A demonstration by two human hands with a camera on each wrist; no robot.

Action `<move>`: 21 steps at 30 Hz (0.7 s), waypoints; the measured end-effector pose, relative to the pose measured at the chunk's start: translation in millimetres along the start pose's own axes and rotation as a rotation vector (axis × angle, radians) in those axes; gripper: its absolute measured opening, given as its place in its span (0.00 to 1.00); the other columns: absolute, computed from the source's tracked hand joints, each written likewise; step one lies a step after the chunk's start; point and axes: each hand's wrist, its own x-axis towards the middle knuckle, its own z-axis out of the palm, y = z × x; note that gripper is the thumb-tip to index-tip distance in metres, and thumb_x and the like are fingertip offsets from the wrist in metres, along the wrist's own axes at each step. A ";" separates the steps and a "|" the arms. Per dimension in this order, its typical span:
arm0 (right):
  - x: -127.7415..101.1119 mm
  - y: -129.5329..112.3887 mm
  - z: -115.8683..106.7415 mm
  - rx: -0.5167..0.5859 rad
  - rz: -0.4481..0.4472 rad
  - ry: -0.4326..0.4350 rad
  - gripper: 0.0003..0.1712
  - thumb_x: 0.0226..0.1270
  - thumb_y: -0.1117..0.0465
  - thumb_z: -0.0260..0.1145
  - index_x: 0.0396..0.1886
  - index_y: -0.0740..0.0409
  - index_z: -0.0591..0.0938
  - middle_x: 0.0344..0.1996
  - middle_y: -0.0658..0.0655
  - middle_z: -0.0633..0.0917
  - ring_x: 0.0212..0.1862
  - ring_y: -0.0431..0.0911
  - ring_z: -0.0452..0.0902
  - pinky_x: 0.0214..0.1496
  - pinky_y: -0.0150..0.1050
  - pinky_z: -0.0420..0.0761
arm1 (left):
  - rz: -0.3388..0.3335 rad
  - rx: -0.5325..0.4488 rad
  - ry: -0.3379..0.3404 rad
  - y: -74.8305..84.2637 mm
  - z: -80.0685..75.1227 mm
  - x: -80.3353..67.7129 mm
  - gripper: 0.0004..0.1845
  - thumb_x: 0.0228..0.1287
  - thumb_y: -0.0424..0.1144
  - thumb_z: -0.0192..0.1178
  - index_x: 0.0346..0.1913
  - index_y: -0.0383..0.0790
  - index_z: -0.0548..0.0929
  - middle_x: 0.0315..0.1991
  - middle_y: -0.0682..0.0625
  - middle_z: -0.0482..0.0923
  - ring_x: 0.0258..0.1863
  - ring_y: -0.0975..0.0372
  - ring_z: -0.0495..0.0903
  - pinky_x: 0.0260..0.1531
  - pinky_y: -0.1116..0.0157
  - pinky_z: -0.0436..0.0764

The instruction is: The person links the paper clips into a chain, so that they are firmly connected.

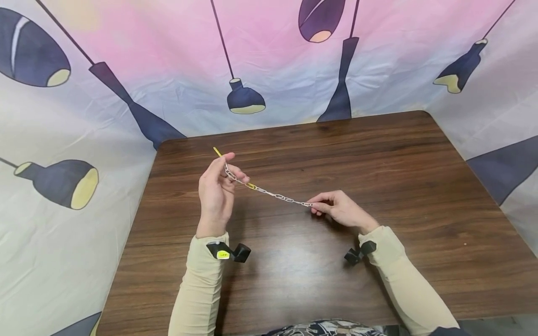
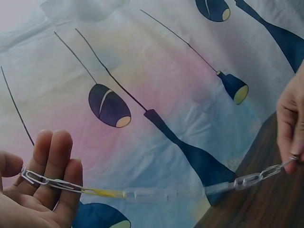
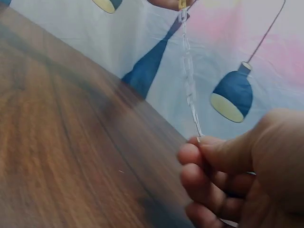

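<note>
A chain of linked paper clips [image 1: 284, 198], mostly white with yellow ones, stretches between the two hands above the table. My left hand [image 1: 215, 193] pinches it near its upper end, and a yellow paper clip [image 1: 217, 151] sticks up past the fingertips. In the left wrist view the links [image 2: 61, 184] run across the other, fairly straight fingers. Another yellow paper clip [image 1: 251, 185] lies just right of that hand. Lower and to the right, my right hand [image 1: 342, 210] pinches the chain's opposite end between thumb and forefinger, its other fingers [image 3: 202, 187] curled beneath.
Below the hands spreads a dark brown wood-grain table [image 1: 399, 168]. A pastel cloth [image 1: 277, 60] printed with hanging lamps surrounds its far and side edges. Each sleeved wrist carries a small black camera mount [image 1: 241, 252].
</note>
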 end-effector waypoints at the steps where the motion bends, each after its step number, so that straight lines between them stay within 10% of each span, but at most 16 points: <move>1: -0.3 -0.4 -2.2 0.006 0.015 0.043 0.14 0.71 0.57 0.63 0.46 0.63 0.84 0.31 0.59 0.85 0.32 0.52 0.79 0.22 0.34 0.75 | -0.005 0.004 0.001 -1.0 -0.9 -0.4 0.13 0.76 0.35 0.47 0.45 0.31 0.81 0.20 0.45 0.82 0.18 0.57 0.82 0.27 0.63 0.83; 7: 1.9 -4.2 -13.5 0.383 0.059 0.357 0.12 0.64 0.56 0.70 0.36 0.62 0.83 0.28 0.51 0.86 0.32 0.44 0.81 0.34 0.36 0.81 | -0.030 0.067 0.004 -10.1 -2.7 -4.4 0.13 0.75 0.35 0.49 0.43 0.29 0.81 0.18 0.46 0.80 0.16 0.59 0.79 0.23 0.65 0.81; 14: 7.9 -27.3 -15.9 1.023 -0.137 0.417 0.08 0.70 0.64 0.62 0.29 0.61 0.78 0.41 0.59 0.87 0.44 0.47 0.83 0.47 0.37 0.80 | -0.112 0.277 -0.035 -31.1 7.3 -14.6 0.11 0.72 0.35 0.53 0.41 0.29 0.83 0.15 0.49 0.76 0.12 0.63 0.73 0.14 0.70 0.75; 21: 13.2 -55.9 -4.7 1.014 -0.270 0.510 0.04 0.67 0.63 0.65 0.33 0.58 0.83 0.28 0.53 0.83 0.32 0.41 0.78 0.37 0.32 0.78 | -0.147 0.581 -0.144 -48.2 16.8 -23.6 0.15 0.72 0.39 0.55 0.44 0.26 0.82 0.12 0.50 0.70 0.09 0.65 0.64 0.10 0.70 0.64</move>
